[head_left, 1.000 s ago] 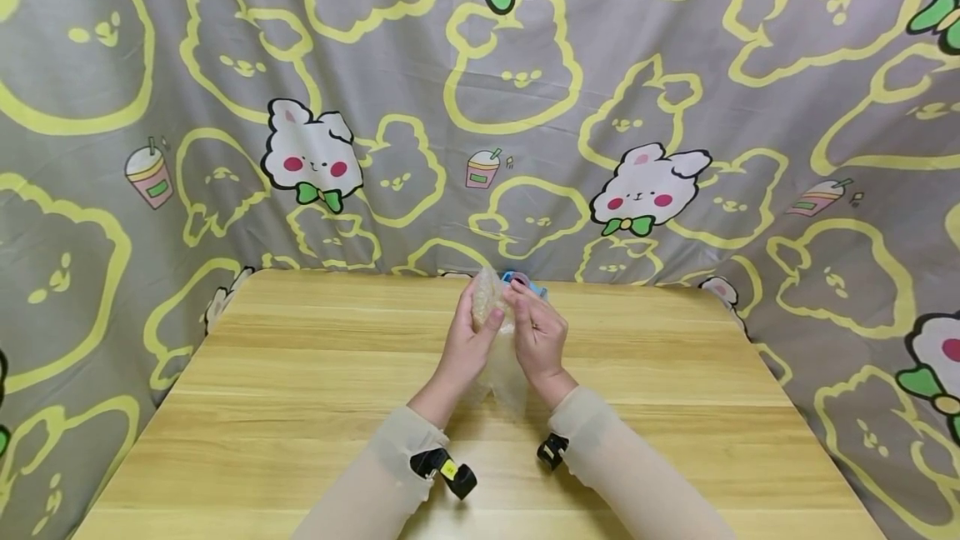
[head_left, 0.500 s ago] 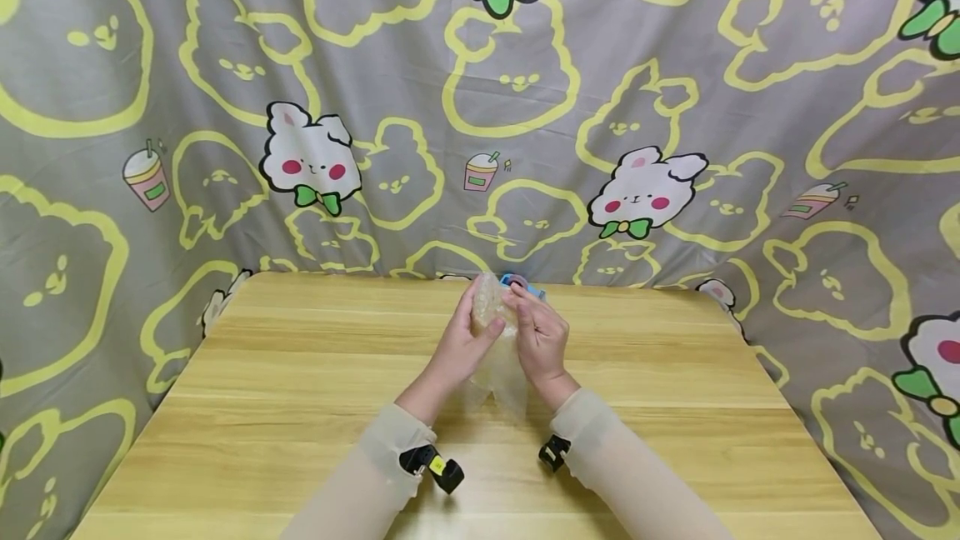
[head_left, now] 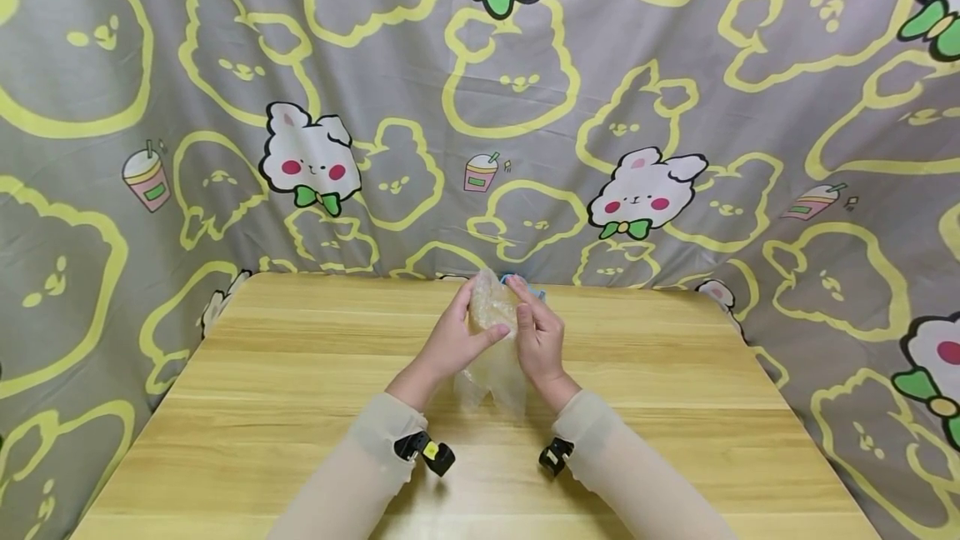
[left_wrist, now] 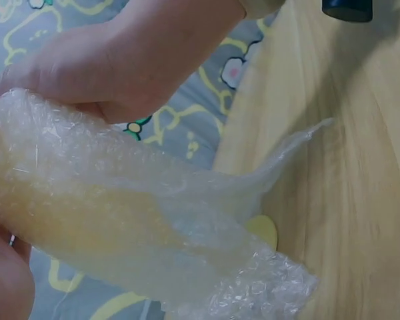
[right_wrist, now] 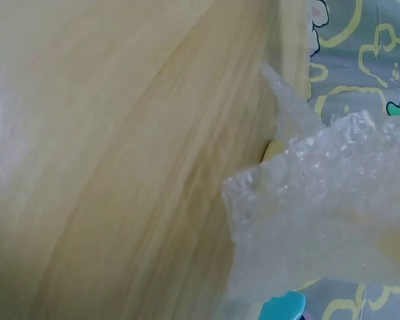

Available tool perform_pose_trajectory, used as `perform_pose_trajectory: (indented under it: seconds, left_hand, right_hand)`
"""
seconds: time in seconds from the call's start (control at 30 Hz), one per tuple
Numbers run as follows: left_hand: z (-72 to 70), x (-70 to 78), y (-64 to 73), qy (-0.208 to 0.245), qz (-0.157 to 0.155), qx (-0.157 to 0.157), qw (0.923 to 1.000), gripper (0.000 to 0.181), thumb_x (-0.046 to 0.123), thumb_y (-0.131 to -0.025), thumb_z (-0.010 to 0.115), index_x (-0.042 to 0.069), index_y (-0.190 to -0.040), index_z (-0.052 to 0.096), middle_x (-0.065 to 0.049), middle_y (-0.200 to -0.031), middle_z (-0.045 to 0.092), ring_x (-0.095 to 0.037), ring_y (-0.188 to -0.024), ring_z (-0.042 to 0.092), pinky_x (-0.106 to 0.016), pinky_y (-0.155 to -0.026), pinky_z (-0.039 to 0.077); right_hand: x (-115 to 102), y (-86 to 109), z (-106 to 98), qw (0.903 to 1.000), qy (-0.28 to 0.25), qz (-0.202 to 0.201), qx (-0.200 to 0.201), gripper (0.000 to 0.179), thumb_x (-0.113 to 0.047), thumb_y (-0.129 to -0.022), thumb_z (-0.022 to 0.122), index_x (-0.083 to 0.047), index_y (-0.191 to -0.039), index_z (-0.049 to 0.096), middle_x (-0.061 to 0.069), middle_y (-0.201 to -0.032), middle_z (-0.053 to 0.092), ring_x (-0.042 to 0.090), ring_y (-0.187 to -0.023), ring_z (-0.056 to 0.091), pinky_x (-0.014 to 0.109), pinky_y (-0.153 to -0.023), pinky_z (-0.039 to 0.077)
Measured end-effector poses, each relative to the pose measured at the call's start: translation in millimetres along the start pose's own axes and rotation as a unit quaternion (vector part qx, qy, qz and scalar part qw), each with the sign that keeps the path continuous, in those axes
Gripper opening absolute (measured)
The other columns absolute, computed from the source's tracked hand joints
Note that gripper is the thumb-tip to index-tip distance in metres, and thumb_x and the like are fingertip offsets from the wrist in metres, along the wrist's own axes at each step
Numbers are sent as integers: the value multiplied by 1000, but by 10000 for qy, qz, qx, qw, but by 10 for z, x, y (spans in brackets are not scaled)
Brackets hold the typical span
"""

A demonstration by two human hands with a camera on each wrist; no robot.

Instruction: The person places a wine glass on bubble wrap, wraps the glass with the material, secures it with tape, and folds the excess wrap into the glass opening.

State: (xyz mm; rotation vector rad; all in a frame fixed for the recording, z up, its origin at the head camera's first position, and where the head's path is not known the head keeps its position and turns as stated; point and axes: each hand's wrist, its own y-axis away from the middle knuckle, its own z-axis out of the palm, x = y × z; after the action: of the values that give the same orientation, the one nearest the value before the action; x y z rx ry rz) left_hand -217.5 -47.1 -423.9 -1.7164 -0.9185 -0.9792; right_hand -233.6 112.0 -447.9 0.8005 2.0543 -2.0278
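Observation:
Clear bubble wrap (head_left: 491,382) is held up over the table's middle, around a yellowish thing (left_wrist: 87,213) whose kind the film blurs. My left hand (head_left: 453,340) grips its left side, with the thumb laid across the front. In the left wrist view a part of that hand shows at the lower left. Against the right side of the wrap lies my right hand (head_left: 542,344), its index finger stretched up along it and its thumb upright. Loose ends of the wrap hang toward me, and the right wrist view shows one bubbled flap close up.
A blue object (head_left: 538,293) stands behind the right hand at the table's back edge, mostly covered. Wood-grain table (head_left: 300,407) spreads out around the hands. Grey patterned cloth (head_left: 420,90) hangs behind and at both sides. Each wrist wears a black camera.
The right hand's fingers have gone from pinching the wrap's edge to lying straighter along it. The left wrist has swung left, and its thumb now reaches farther across the wrap.

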Motion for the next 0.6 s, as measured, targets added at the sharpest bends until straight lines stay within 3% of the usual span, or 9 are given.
perform_pose_trajectory:
  seconds: [0.13,0.27,0.47,0.6]
  left_hand:
    - [-15,-2,-11,-179,155,-149,9996,86,22,-91,75,11,-159,22,-10,-160,32,-25,-147,29,-47,-119,25]
    - [-39,-12,-6,-745,309,-189,9966,84,27,-93,73,6,-158,25,-12,-161,31,-28,-146,30,-46,-119,25]
    - [-83,-58,8,-1909,1124,-227,9749,75,37,-96,68,9,-156,33,-12,-159,35,-29,-146,32,-47,-118,27]
    - [-110,-77,20,-2272,1496,-210,9621,73,52,-97,59,15,-156,36,-8,-159,36,-30,-146,32,-53,-116,29]
  right_hand:
    - [41,25,-6,9994,-16,243,-242,50,-34,-108,42,6,-129,63,20,-129,64,42,-125,55,38,-111,40]
    - [41,28,8,9989,-83,324,-333,54,-37,-109,37,5,-132,62,19,-130,64,40,-128,54,38,-112,39]
    - [-75,-12,41,9993,-68,266,-237,37,-9,-109,37,14,-125,61,28,-125,63,27,-129,55,38,-111,39]
    - [-277,-92,37,9995,-47,226,-209,34,-1,-107,37,21,-120,60,34,-119,62,42,-121,58,37,-109,41]
